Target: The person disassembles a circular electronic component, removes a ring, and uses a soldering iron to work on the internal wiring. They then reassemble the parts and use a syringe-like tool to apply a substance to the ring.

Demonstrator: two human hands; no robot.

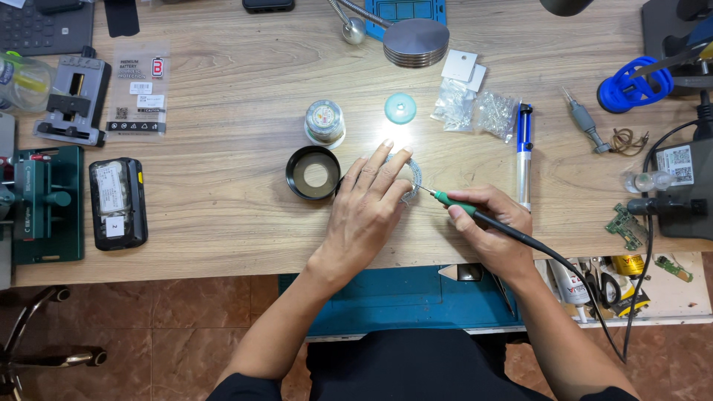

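Left hand (369, 202) flat, fingers spread, pinning small round board (411, 182) to tabletop (223, 200) just right of black ring (313, 173); right hand (490, 223) gripping green-tipped soldering iron (453, 202), tip at board's right edge.

A bright white glare spot sits on the tabletop (223, 186) just past the left hand (368, 212); the picture is sharp; shadows are soft; the floor (148, 319) is darker.

Wooden workbench (223, 223), bright lamp spot at ctr; reddish tile floor (186, 319); chair legs (37, 334) lower left.
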